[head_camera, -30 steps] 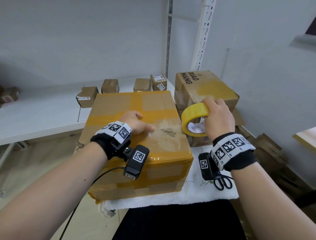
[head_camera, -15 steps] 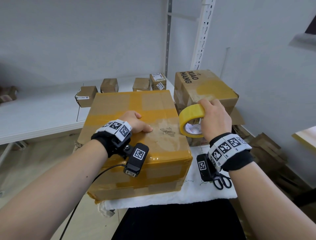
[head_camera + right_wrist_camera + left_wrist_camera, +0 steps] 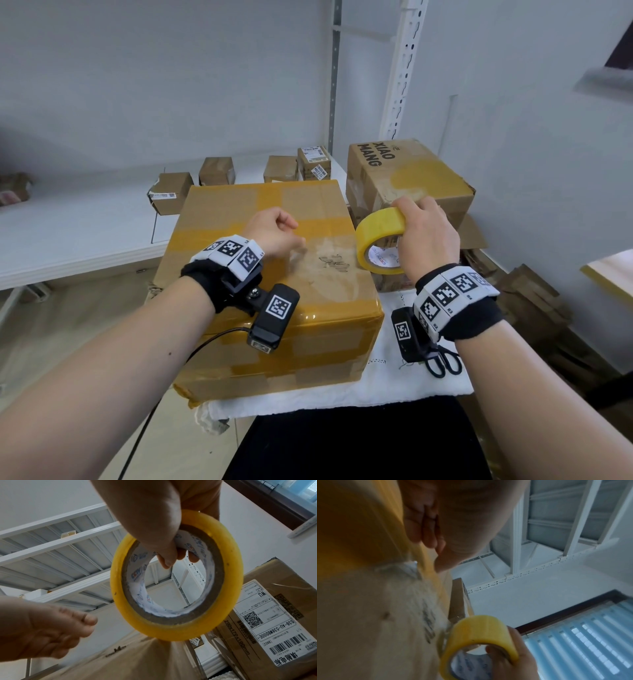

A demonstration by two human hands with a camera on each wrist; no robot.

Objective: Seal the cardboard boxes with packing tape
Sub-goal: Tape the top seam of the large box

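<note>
A large cardboard box (image 3: 274, 325), wrapped in yellowish tape, lies on a white cloth in front of me. My left hand (image 3: 274, 233) hovers over the middle of its top with fingers curled, and I see nothing in them in the left wrist view (image 3: 453, 520) or the right wrist view (image 3: 42, 628). My right hand (image 3: 424, 236) grips a yellow tape roll (image 3: 380, 226) at the box's right edge, thumb inside the core (image 3: 171, 631). A clear strip seems to run from the roll (image 3: 479, 631) down to the box top.
A second box (image 3: 411, 178) printed XIAO MANG stands behind the roll. Black scissors (image 3: 442, 363) lie on the white cloth (image 3: 394, 387) under my right wrist. Several small boxes (image 3: 171, 192) sit on the white shelf (image 3: 68, 233). Flattened cardboard (image 3: 534, 301) is piled at the right.
My left hand has lifted off the box top, where it lay flat, and curled its fingers. My right hand has brought the roll leftwards, closer to the box's right edge.
</note>
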